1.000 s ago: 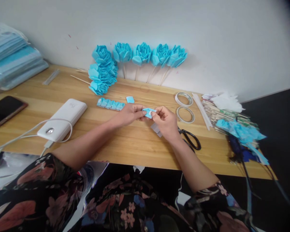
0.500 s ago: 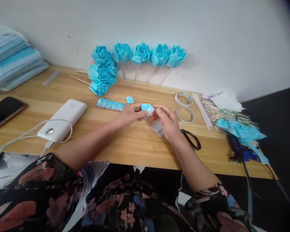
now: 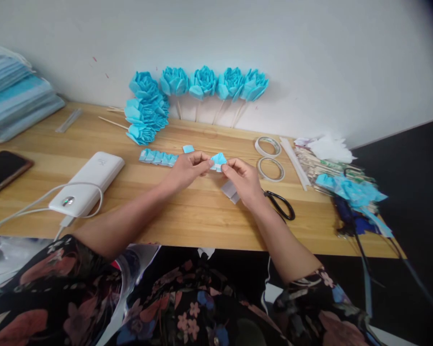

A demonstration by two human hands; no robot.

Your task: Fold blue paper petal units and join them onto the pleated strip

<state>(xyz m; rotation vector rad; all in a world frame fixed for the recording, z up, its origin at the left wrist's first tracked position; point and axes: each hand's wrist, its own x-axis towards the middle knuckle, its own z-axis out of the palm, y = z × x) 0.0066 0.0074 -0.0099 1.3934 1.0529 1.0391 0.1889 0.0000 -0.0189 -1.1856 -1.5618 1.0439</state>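
Between my two hands is a small folded blue petal, pointed at the top, with a white strip along its lower edge. My left hand pinches its left end, and my right hand pinches its right end. Left of my left hand lies a row of folded blue petals. A flat blue piece rests just behind that hand. Partly under my right hand is a grey-white folded sheet. Beside my right wrist lies a black-handled tool, its other end hidden.
Blue flowers on sticks lean on the wall. Two tape rolls and white sticks lie right, near a pile of scraps. Left are a power bank with cable, a phone and packed masks.
The petal has turned between my fingers, so its point faces up and the white strip runs level along the bottom. The whole view has shifted slightly.
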